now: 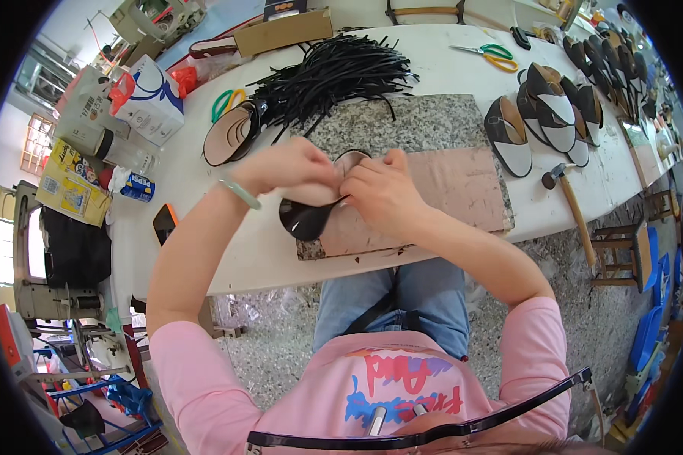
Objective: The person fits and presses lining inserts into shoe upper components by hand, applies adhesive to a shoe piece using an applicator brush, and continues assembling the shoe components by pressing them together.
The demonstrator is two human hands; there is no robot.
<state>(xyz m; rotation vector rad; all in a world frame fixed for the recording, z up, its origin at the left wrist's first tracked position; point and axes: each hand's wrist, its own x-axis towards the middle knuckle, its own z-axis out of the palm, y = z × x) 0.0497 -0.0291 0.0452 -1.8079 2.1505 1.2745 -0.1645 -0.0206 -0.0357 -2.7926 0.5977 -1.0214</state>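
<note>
A glossy black shoe upper (305,218) with a pale lining lies over the near left part of the work slab, partly hidden by my hands. My right hand (378,189) is closed on its upper edge, fingers bent over the rim. Close beside it, my left hand (309,173) is curled with the fingers drawn together, slightly blurred; what it pinches is hidden. Under the work is a speckled stone slab (432,117) partly covered by a worn pinkish board (463,186). Nested black-edged uppers (231,135) with beige lining lie left of my hands.
A heap of black strips (338,72) lies behind the slab. Green-and-orange scissors (496,56) lie at the far right, another pair (224,105) at the left. Grey-and-black uppers (508,140) and a hammer (573,205) are on the right. A phone (165,223) and blue can (135,186) sit left.
</note>
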